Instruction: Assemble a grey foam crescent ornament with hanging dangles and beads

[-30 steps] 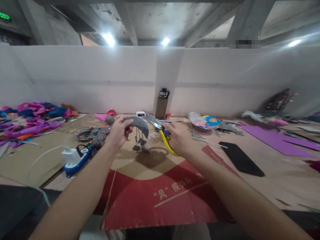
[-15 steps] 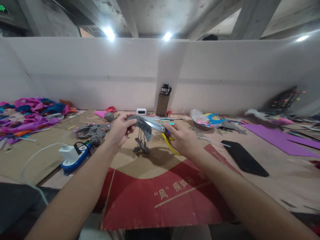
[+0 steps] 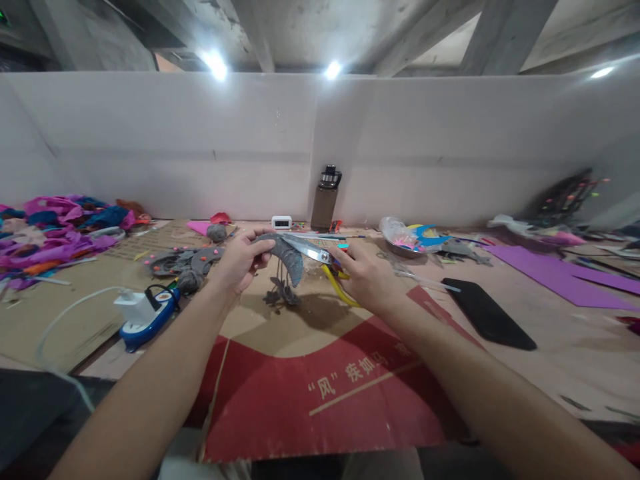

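Observation:
My left hand (image 3: 241,260) is closed on one end of a curved grey craft piece (image 3: 289,256), held above the cardboard with thin grey strands hanging from it. My right hand (image 3: 367,277) grips yellow-handled scissors (image 3: 320,261). Their blades point left and touch the top of the grey piece. Both hands are raised over a brown and red cardboard sheet (image 3: 320,393) that covers the table in front of me.
A white charger on a blue power strip (image 3: 145,313) lies at left, with grey felt shapes (image 3: 183,261) behind it and a heap of purple scraps (image 3: 55,230) far left. A brown bottle (image 3: 324,200) stands by the white wall. At right are a black phone (image 3: 487,313), purple sheets (image 3: 560,273) and a bowl of bits (image 3: 405,243).
The scissor blades have moved left from beside the grey piece onto its top. My left hand keeps its hold. The view has tilted down slightly.

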{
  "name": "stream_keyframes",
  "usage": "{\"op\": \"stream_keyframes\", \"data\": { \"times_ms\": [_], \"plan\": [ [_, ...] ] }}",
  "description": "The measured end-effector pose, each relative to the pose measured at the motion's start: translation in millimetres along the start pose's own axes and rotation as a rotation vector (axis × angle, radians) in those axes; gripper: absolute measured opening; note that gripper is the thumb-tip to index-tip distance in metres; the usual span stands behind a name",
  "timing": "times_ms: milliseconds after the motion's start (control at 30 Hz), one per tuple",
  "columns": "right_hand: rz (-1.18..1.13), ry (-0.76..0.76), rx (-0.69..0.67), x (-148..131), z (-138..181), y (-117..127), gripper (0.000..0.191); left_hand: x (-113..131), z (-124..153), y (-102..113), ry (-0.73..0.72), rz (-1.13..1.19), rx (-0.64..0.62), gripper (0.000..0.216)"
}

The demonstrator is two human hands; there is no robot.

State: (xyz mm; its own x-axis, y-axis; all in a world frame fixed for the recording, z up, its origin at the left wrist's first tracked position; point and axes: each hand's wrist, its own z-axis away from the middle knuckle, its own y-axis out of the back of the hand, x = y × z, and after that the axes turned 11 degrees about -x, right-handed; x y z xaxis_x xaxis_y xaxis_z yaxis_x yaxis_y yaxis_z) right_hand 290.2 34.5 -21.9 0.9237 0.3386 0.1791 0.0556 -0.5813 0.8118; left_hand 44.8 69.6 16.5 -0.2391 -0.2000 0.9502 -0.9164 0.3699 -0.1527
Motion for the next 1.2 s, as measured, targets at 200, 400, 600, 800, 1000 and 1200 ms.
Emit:
{"op": "stream_keyframes", "data": {
  "times_ms": [200,400,600,800,1000,1200],
  "plan": [
    [0.016,0.035,0.055,0.6,0.3,-2.3,0.032,1.1,0.5,-1.0,0.021,0.002,0.003,0.035],
    [0.007,0.059,0.055,1.8,0.4,-3.2,0.034,2.6,2.2,-1.7,0.021,-0.001,-0.012,0.036],
    [0.02,0.046,0.049,2.4,0.8,-4.8,0.034,2.4,1.2,-0.6,0.029,-0.016,-0.013,0.037],
    [0.005,0.044,0.008,2.3,0.8,-1.5,0.034,3.3,1.0,-0.4,0.044,-0.007,0.01,0.038],
    [0.028,0.028,-0.023,3.2,1.6,-1.5,0.035,3.0,-0.3,1.8,0.041,0.005,-0.003,0.037],
    [0.046,0.028,-0.025,3.4,2.7,-4.6,0.035,1.9,-2.2,4.9,0.058,0.019,-0.006,0.038]
  ]
}}
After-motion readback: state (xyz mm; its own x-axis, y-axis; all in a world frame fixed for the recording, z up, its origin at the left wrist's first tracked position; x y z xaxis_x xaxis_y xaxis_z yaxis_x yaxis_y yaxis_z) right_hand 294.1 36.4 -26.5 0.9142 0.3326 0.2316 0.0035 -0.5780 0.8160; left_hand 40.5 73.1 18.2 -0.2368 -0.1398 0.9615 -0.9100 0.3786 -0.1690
